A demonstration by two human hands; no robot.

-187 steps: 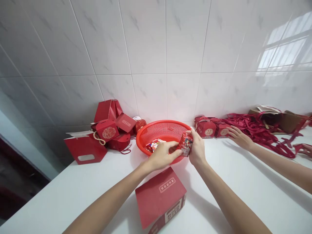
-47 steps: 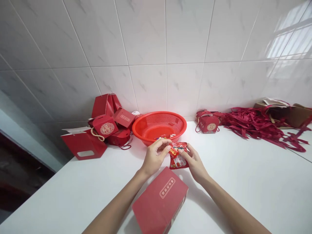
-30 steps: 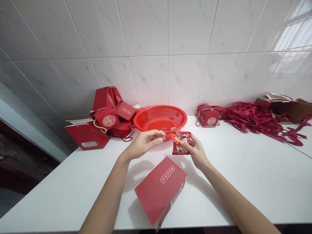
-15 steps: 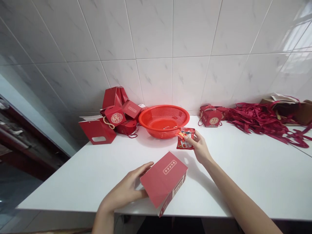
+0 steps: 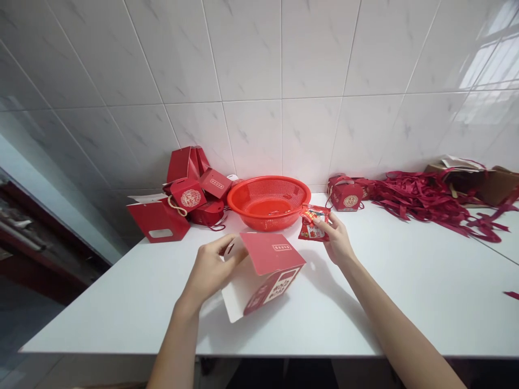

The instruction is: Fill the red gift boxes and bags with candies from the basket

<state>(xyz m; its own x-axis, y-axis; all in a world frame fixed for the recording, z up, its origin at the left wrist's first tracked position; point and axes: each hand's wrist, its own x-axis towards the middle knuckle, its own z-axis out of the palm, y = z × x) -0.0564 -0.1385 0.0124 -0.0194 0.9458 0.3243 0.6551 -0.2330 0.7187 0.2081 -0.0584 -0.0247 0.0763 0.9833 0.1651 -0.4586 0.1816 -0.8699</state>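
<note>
My left hand [image 5: 217, 267] grips a red cardboard gift box [image 5: 265, 292] by a white inner flap on its left side. The box is tilted, with its open end toward the left and pale lettering on its front. To the right, my right hand [image 5: 337, 237] pinches red snack packets [image 5: 314, 229] between thumb and fingers, just beside the red plastic basket [image 5: 270, 222]. A few small clear-looking items lie in the basket, too small to name.
Red gift boxes [image 5: 190, 194] are piled at the back left. A small corded box [image 5: 346, 195] stands right of the basket, near a heap of dark red ribbons [image 5: 421, 197] and an open brown carton [image 5: 490, 183]. White table [image 5: 121, 319]; tiled wall behind.
My left hand has turned the box and lifted it slightly away from me, so its open left end and lettered front now show. The packets in my right hand have shifted slightly.
</note>
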